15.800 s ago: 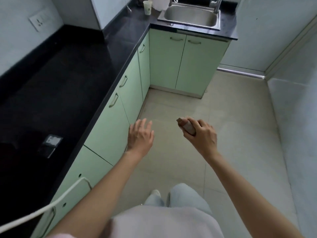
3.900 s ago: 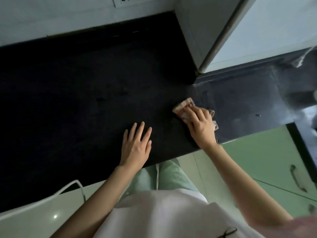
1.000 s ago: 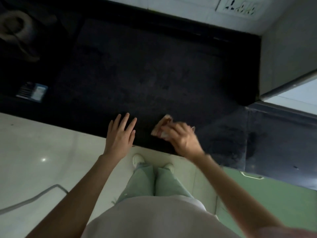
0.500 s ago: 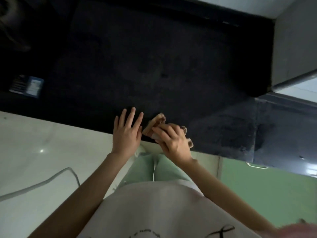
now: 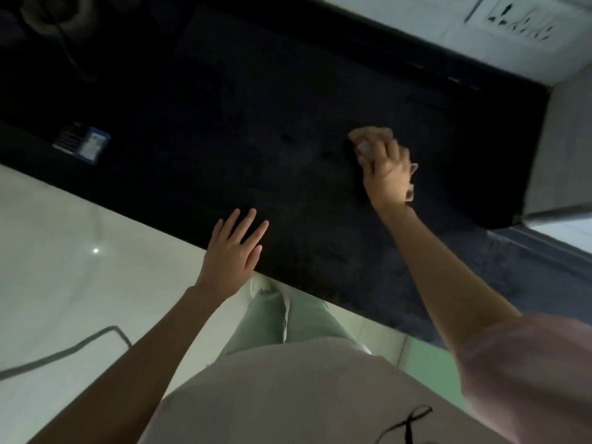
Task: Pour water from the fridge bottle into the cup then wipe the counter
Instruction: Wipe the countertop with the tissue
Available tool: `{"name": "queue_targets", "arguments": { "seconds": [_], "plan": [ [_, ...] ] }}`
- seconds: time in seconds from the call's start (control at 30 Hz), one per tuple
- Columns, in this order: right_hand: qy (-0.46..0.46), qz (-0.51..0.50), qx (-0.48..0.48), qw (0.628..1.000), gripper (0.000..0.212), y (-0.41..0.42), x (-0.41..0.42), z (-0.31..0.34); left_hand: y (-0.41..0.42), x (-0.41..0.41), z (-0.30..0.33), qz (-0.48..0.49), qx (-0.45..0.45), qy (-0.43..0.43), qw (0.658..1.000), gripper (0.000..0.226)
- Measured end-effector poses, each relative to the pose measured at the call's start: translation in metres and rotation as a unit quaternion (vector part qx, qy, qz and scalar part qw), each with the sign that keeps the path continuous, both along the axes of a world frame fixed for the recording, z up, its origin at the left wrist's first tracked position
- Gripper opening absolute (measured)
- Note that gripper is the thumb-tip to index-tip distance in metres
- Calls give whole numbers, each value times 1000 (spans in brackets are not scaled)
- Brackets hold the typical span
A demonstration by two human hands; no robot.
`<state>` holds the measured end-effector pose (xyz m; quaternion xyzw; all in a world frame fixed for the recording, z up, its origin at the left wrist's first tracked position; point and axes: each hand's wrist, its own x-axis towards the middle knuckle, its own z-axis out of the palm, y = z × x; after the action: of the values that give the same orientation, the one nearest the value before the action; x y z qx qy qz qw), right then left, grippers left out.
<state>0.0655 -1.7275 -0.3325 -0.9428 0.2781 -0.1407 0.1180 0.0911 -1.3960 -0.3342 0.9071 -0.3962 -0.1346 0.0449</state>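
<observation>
Mostly I see my right hand (image 5: 386, 169) blurred, pressed on the black counter (image 5: 256, 123) with its fingers curled over a pale cloth (image 5: 365, 145) of which only scraps show at the fingertips and past the far edge of the palm. Nearer me on the counter's front edge, my left hand (image 5: 232, 251) lies flat with fingers spread, holding nothing. Off to the counter's left end sit a small blue-and-white packet (image 5: 81, 143) and a dim coiled shape (image 5: 54, 14) I cannot identify, a wall socket (image 5: 512, 17) is cut off behind the counter, and neither bottle nor cup shows.
</observation>
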Motion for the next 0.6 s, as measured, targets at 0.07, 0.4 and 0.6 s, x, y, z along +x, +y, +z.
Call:
{"name": "queue_targets", "arguments": {
  "seconds": [0.07, 0.4, 0.6],
  "plan": [
    [-21, 87, 3, 996, 38, 47, -15, -3, 1, 0, 1, 2, 5, 1, 1000, 49],
    [-21, 234, 0, 972, 37, 26, -16, -13, -5, -3, 7, 25, -1, 13, 1000, 48],
    [19, 1, 35, 999, 45, -51, 35, -2, -10, -3, 10, 39, -8, 16, 999, 48]
  ]
}}
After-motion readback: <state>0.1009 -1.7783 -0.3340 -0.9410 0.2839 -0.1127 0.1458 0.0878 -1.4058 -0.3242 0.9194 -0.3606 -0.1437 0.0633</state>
